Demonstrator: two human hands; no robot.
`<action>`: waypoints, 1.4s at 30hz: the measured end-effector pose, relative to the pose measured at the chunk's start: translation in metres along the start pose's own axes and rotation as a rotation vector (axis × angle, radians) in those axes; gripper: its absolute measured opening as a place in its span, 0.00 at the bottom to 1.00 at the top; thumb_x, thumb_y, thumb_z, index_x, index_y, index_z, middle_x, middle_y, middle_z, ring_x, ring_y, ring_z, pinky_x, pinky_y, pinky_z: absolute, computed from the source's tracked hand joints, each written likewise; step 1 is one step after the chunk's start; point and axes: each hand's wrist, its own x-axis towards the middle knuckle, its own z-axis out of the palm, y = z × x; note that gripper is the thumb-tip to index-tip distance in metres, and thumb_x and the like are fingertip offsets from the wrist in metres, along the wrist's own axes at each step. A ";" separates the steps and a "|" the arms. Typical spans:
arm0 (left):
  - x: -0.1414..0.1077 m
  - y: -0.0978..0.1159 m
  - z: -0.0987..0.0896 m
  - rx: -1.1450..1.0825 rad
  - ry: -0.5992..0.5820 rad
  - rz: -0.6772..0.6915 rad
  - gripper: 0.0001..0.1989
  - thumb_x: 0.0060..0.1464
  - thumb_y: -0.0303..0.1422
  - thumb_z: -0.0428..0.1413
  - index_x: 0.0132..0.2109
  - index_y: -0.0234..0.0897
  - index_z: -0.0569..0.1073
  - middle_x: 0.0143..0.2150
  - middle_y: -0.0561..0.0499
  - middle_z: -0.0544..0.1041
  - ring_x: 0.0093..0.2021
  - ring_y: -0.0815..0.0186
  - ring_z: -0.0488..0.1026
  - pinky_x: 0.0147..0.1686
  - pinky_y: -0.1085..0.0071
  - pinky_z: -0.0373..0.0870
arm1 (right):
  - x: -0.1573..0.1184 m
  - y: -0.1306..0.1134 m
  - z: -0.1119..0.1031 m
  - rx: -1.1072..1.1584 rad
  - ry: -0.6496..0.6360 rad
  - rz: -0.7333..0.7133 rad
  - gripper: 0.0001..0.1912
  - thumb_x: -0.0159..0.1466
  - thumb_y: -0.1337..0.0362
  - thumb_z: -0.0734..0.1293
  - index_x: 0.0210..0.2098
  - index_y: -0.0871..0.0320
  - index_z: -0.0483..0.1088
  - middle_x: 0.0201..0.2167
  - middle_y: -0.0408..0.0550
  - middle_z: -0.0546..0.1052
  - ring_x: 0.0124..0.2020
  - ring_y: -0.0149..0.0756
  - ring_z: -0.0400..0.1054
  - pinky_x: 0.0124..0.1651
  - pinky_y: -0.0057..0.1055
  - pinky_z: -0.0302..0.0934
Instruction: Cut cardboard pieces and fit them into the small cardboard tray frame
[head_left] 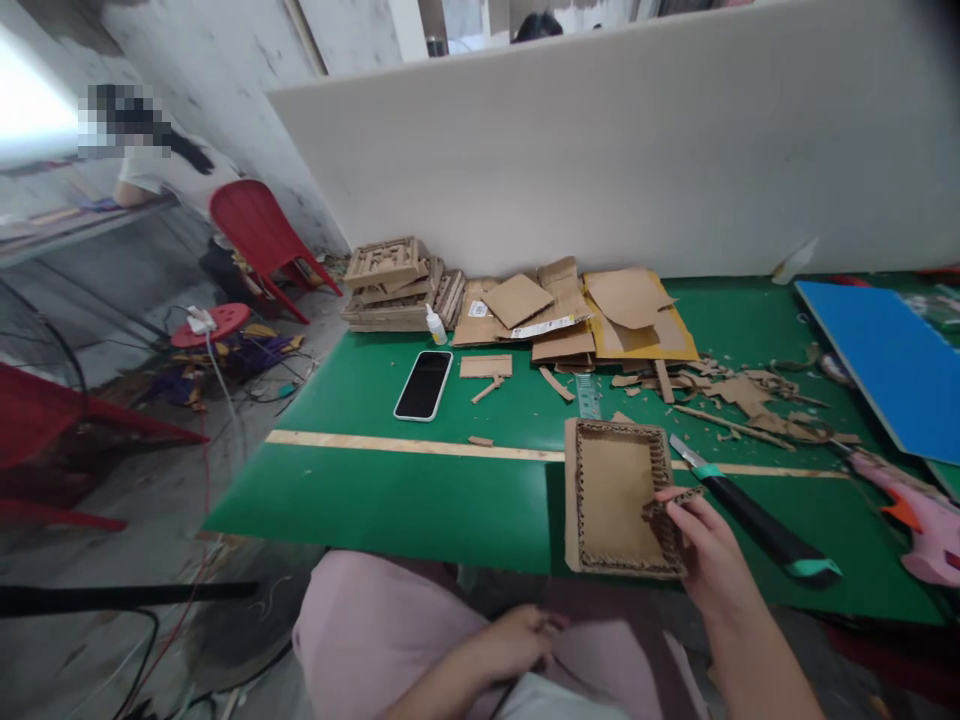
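Clamping the right hand (706, 545) on a cardboard strip (688, 495), at the right wall of a box (616, 490), near on the counter (472, 510). Probably handling light, stiffish, crushable; best pinching by edges. Resting the left hand (519, 638) at the lap (367, 610), unable to tell whether clamped.

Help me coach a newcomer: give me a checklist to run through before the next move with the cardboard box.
1. Strip pinched in the right hand: ok.
2. Box open side up: ok.
3. Left hand steadying the box: not ok; it is down at the lap.
4. Knife blade covered: not ok; it is bare, close to the box's far right corner.
5. Glue gun hot: cannot tell.
6. Phone apart from the box: ok.
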 end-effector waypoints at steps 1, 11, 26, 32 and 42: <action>-0.014 0.010 -0.005 0.023 -0.003 0.000 0.17 0.56 0.42 0.52 0.50 0.40 0.71 0.43 0.48 0.75 0.46 0.57 0.72 0.45 0.62 0.67 | 0.001 -0.002 0.004 0.000 -0.008 0.003 0.14 0.43 0.57 0.75 0.27 0.54 0.73 0.26 0.42 0.74 0.28 0.32 0.67 0.27 0.26 0.60; -0.052 0.168 -0.143 0.292 0.987 0.561 0.12 0.59 0.34 0.45 0.44 0.36 0.69 0.36 0.50 0.76 0.38 0.67 0.74 0.42 0.68 0.69 | 0.067 -0.052 0.103 -0.289 -0.356 -0.149 0.12 0.48 0.56 0.72 0.26 0.56 0.71 0.33 0.43 0.76 0.34 0.33 0.69 0.38 0.29 0.61; -0.034 0.127 -0.168 0.815 0.778 0.325 0.11 0.51 0.33 0.56 0.43 0.42 0.69 0.39 0.52 0.72 0.41 0.61 0.68 0.39 0.67 0.65 | 0.096 -0.051 0.101 -0.439 -0.306 -0.102 0.14 0.47 0.55 0.72 0.25 0.56 0.68 0.31 0.44 0.76 0.33 0.35 0.68 0.34 0.28 0.62; -0.029 0.120 -0.166 1.071 0.765 0.230 0.04 0.56 0.30 0.51 0.35 0.38 0.71 0.34 0.50 0.70 0.41 0.60 0.67 0.38 0.68 0.64 | 0.095 -0.053 0.100 -0.416 -0.280 -0.101 0.13 0.47 0.56 0.73 0.24 0.56 0.69 0.33 0.44 0.77 0.35 0.35 0.69 0.37 0.28 0.63; -0.029 0.116 -0.179 1.109 1.051 0.138 0.08 0.59 0.30 0.47 0.38 0.35 0.71 0.35 0.45 0.70 0.40 0.57 0.67 0.41 0.62 0.64 | 0.079 -0.053 0.113 -0.756 -0.586 -0.035 0.12 0.53 0.54 0.68 0.26 0.57 0.71 0.26 0.43 0.72 0.29 0.31 0.64 0.29 0.26 0.55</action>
